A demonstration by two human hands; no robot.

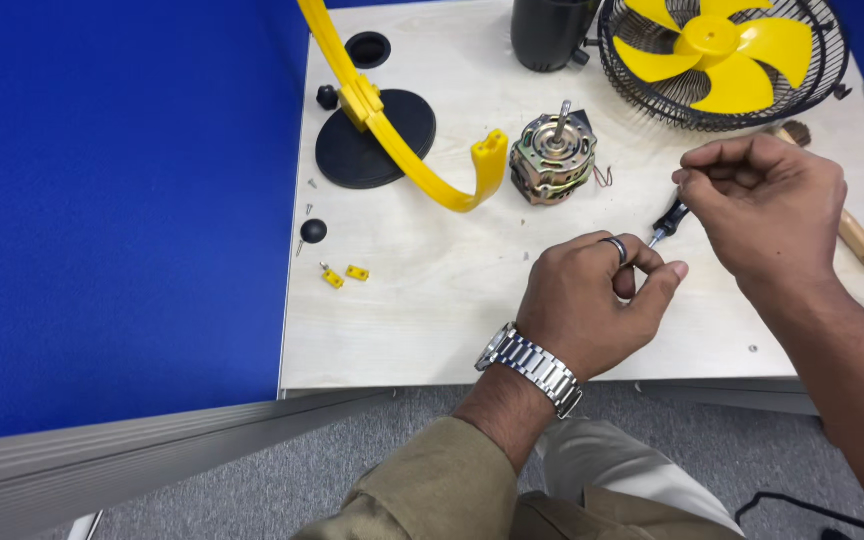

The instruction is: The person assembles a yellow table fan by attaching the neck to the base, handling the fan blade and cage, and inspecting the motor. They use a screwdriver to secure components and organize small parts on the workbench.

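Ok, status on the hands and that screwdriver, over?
Right hand gripping small black screwdriver, tip down. Left hand pinched closed beside its tip, contents hidden. Fan motor apart on table.

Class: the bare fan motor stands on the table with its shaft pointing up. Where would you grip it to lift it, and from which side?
Grip the fan motor from above, fingers across its laminated metal body. The thin shaft gives little hold, and loose wires trail on its right.

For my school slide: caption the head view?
Right hand holds a screwdriver to the left hand, near a fan motor.
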